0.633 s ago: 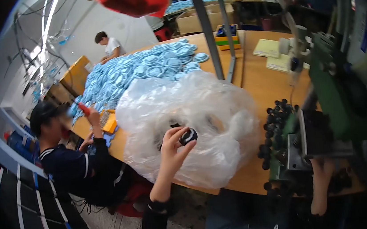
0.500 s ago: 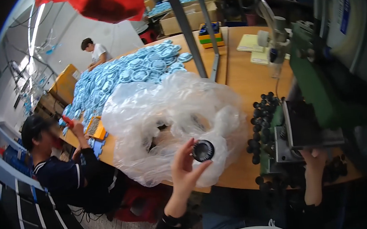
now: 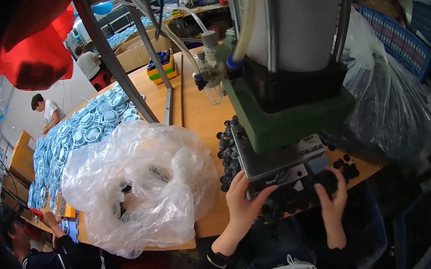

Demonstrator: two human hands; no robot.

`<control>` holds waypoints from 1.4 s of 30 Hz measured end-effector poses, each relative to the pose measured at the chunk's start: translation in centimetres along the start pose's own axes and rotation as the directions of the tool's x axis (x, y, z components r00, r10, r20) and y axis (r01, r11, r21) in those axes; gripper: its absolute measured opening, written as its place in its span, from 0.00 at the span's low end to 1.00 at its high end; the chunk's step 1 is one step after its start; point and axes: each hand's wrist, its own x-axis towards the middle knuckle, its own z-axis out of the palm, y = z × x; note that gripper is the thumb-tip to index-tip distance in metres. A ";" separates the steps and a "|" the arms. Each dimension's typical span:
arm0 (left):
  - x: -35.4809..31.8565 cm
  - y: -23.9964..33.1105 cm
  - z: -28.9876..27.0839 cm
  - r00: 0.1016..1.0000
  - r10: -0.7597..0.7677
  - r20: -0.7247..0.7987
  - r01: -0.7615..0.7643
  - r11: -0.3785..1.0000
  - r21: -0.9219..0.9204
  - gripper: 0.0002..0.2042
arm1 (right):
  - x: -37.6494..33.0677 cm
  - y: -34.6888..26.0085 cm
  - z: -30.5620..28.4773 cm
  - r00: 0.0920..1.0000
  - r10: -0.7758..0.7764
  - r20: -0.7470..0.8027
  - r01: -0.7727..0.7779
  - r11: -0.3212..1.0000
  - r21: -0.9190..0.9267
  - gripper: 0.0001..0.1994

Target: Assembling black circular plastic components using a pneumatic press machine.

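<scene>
My left hand (image 3: 240,206) is at the left front corner of the press (image 3: 282,122), thumb and fingers apart, with nothing visible between them. My right hand (image 3: 333,203) is raised at the press's right front, thumb and fingers spread, holding nothing. Between the hands sits the metal plate (image 3: 265,160) under the green press head. A dark piece with pale marks (image 3: 278,177) shows partly beneath that plate, its shape mostly hidden. Small round black parts (image 3: 285,200) lie in a heap in front of the press, and more black parts (image 3: 226,157) line its left side.
A crumpled clear plastic bag (image 3: 147,189) covers the table's left part. Behind it are piled light-blue parts (image 3: 83,122). Stacked yellow and green trays (image 3: 161,69) stand farther back. Another plastic bag (image 3: 385,95) hangs at the right. A co-worker (image 3: 55,256) sits at the left.
My left hand moved right to the press, and the round black piece it held is no longer seen in it. My right hand drew out from the plate and spread. The view swung right.
</scene>
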 end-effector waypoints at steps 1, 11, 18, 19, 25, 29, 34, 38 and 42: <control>0.7 0.9 1.0 0.998 -0.068 0.007 0.068 0.995 0.074 0.16 | -0.6 1.0 -2.2 0.999 0.010 -0.051 -0.014 0.997 -0.080 0.24; 2.3 0.1 1.7 0.995 0.091 0.037 -0.098 0.956 0.276 0.19 | -7.3 10.4 -10.0 0.973 0.229 0.008 -0.177 0.773 -0.610 0.37; -1.6 2.0 -6.8 0.953 0.294 0.077 -0.297 0.850 0.434 0.20 | 5.3 10.6 -0.3 0.927 -0.232 0.294 0.374 0.608 -0.700 0.22; -2.3 1.7 -8.3 0.946 0.325 -0.012 -0.276 0.821 0.500 0.18 | 7.0 12.3 -0.3 0.902 -0.116 0.416 0.404 0.567 -0.718 0.20; -3.7 -2.7 -21.6 0.788 0.444 -0.426 0.097 0.593 0.800 0.07 | 9.5 11.0 0.0 0.885 0.133 0.447 0.189 0.774 -0.604 0.16; -4.7 -8.8 -33.2 0.873 0.191 -0.448 0.354 0.382 0.854 0.09 | 7.6 11.5 0.5 0.873 0.151 0.464 0.210 0.742 -0.636 0.19; -2.7 -11.9 -36.1 0.958 0.171 -0.228 0.241 -0.056 0.969 0.18 | 3.9 10.8 -0.2 0.953 0.071 0.295 0.081 0.877 -0.473 0.22; -1.0 -12.6 -35.9 0.945 -0.023 -0.328 0.325 -0.070 0.943 0.21 | 3.6 7.4 0.3 0.974 0.018 0.224 0.058 0.943 -0.327 0.21; -0.6 -14.2 -36.5 0.926 0.041 -0.375 0.361 0.192 0.913 0.20 | 4.5 3.6 1.9 0.920 -0.212 0.330 0.250 0.965 -0.077 0.21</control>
